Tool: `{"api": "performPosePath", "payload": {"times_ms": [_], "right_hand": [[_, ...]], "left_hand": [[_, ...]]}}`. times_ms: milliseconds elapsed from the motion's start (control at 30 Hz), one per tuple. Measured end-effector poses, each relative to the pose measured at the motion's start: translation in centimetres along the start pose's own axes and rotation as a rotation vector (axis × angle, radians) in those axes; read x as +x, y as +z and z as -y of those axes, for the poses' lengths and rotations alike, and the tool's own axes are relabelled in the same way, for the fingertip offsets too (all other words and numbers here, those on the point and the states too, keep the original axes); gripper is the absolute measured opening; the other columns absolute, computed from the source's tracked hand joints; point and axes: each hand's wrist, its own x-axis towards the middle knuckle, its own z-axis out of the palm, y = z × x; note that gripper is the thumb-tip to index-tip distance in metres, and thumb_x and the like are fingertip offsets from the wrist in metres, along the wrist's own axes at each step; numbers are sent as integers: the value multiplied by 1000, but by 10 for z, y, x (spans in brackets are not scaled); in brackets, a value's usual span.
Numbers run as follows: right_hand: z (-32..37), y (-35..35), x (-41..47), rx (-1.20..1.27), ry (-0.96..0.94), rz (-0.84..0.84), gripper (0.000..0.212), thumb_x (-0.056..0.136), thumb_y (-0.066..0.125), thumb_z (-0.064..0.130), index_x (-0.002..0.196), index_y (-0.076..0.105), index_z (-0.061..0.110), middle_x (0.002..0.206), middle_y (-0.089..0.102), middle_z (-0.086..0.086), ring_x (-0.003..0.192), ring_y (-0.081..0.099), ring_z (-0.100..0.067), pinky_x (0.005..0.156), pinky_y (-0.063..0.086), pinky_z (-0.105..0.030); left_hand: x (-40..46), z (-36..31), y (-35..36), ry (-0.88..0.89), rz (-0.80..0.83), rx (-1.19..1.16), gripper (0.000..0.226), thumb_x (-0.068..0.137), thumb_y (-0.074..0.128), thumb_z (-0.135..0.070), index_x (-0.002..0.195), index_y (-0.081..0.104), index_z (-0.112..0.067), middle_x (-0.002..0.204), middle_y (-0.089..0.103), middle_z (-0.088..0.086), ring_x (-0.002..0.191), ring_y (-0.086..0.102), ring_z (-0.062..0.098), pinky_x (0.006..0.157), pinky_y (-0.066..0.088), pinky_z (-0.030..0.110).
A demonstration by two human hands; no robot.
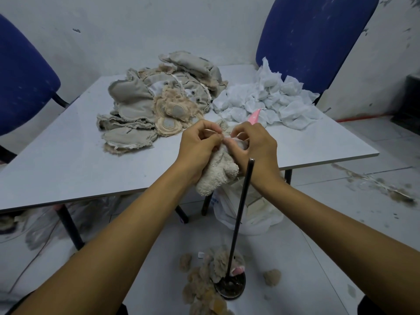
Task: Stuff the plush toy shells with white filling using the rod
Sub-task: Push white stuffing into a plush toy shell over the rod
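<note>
Both hands meet over the near edge of the table, each closed in a pinch on the same cream plush toy shell point(216, 172). The left hand point(200, 146) curls its fingers and thumb on the fabric at the shell's upper end, while the right hand point(252, 144) pinches the facing side, where a bit of white, filling or lining, shows between the fingertips; the furry body of the shell hangs below the wrists, off the table edge. This looks like the step of working the opening, either parting it or tucking filling in by hand, not the ramming itself, since neither hand touches the rod point(241, 214). That dark rod stands upright from a round base point(230, 286) on the floor, its top just beside the right wrist. The next move probably calls for keeping the opening held wide and lowering the shell over the rod tip so the filling is driven deep. Around the base lie tan fluffy stuffed pieces point(204, 278). On the table point(68, 160), a heap of flat, unstuffed grey and beige shells point(156, 98) sits beyond the left hand, and a pile of white filling packets point(268, 101) lies beyond the right, with a pink scrap point(254, 115) at its near edge. Two blue chairs point(313, 37) flank the table, and a white plastic bag point(247, 214) sags under it.
</note>
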Motion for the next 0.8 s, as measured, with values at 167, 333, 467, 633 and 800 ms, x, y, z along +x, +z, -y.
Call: {"api": "performPosePath", "payload": {"times_ms": [167, 333, 467, 633, 800], "right_hand": [[-3, 0, -4, -23, -76, 38, 17, 88, 74, 27, 97, 77, 13, 92, 59, -5, 86, 58, -19, 73, 46, -27], [-5, -8, -8, 32, -129, 146, 28, 86, 76, 23, 112, 68, 15, 96, 62, 7, 91, 62, -18, 79, 53, -36], [-6, -2, -3, 10, -80, 56, 15, 86, 75, 26, 99, 74, 18, 90, 66, 3, 84, 62, -16, 76, 50, -31], [-4, 5, 3, -17, -54, 24, 16, 85, 77, 27, 96, 78, 15, 89, 51, 2, 79, 52, -10, 65, 45, -24], [-6, -2, -5, -109, -192, 203, 32, 94, 52, 40, 85, 73, 19, 97, 45, 3, 81, 48, -12, 65, 48, -34]], "left_hand": [[1, 2, 0, -17, -28, -9, 20, 87, 63, 7, 81, 63, -13, 70, 62, 6, 62, 58, 14, 58, 49, 25], [3, 3, -1, -19, -48, -50, 21, 86, 63, 7, 82, 62, -14, 64, 60, 0, 55, 54, 8, 55, 46, 20], [0, 1, -1, 10, -27, -41, 25, 84, 62, 10, 77, 62, -14, 66, 58, 3, 56, 52, 9, 54, 46, 20], [-2, 1, -2, 36, -43, -42, 29, 83, 57, 15, 74, 62, -13, 65, 57, 6, 57, 50, 11, 54, 45, 21], [-3, 2, -2, 47, -64, -28, 21, 86, 61, 9, 83, 65, -10, 65, 62, -1, 58, 58, 8, 56, 49, 22]]}}
